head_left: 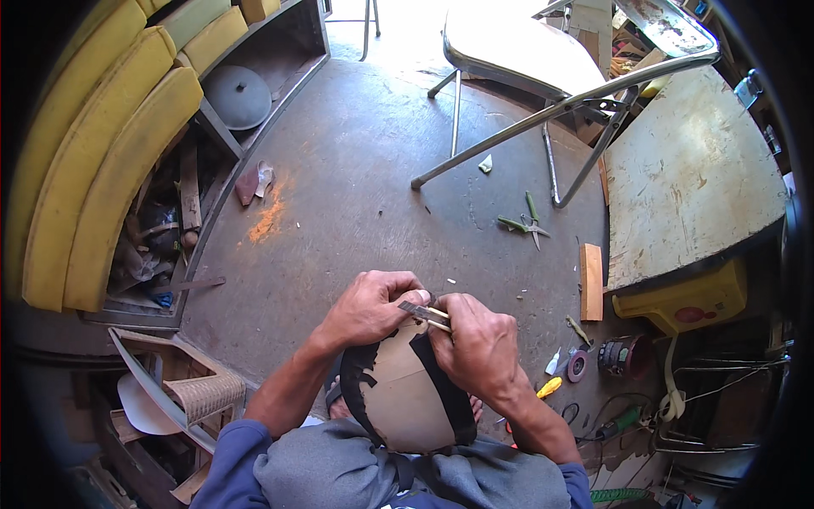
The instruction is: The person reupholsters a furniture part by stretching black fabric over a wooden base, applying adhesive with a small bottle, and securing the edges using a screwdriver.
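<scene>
Across my lap lies a rounded tan panel [402, 407] with black covering material [438, 386] wrapped over its edges; the material's left margin is ragged. My right hand [479, 343] is closed around a pale-handled tool that looks like a snap-off utility knife [414, 310], its grey blade pointing left over the panel's far end. My left hand [370, 307] is closed, thumb and fingers pinched together at that same far end, close to the blade. What the left fingers pinch is mostly hidden, perhaps the edge of the black material.
Green-handled snips [527, 224] lie on the floor ahead, near a folding metal chair [509, 153]. A wooden block [591, 282], a tape roll [577, 365] and a yellow-handled tool [549, 388] sit to the right. Yellow pads [127, 195] top a shelf on the left.
</scene>
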Tool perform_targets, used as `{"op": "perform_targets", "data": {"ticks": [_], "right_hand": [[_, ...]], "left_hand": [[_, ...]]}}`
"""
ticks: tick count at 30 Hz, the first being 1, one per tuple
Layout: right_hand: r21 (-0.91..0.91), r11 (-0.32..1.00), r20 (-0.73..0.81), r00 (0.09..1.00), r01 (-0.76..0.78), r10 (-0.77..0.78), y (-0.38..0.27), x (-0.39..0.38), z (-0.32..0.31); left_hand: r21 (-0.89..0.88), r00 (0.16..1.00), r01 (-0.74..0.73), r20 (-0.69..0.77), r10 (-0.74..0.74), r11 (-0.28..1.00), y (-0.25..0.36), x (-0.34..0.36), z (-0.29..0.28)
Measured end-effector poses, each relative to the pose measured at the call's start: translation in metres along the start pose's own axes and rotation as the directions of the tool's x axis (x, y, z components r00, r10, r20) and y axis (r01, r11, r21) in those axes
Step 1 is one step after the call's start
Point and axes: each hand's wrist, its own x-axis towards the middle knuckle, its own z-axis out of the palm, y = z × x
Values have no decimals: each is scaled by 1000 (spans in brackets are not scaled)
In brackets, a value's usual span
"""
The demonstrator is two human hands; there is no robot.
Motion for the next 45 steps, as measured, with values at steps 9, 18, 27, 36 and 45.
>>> {"op": "perform_targets", "data": {"ticks": [9, 18, 27, 36, 45], "right_hand": [[726, 570, 141, 895, -384, 424, 67, -28, 10], [663, 611, 278, 900, -433, 336, 35, -5, -2], [540, 761, 202, 933, -359, 296, 16, 9, 1], [666, 710, 108, 971, -228, 211, 26, -1, 3], [791, 404, 397, 888, -460, 233, 31, -23, 34]], "left_hand": [[-56, 995, 38, -92, -43, 998, -13, -6, -6], [-197, 990, -70, -131, 44, 978, -20, -4, 0], [-181, 995, -69, -81, 54, 981, -21, -4, 2], [-170, 953, -267, -189, 235, 949, -21, -6, 3], [479, 682, -551, -213, 700, 683, -13, -2, -12]]}}
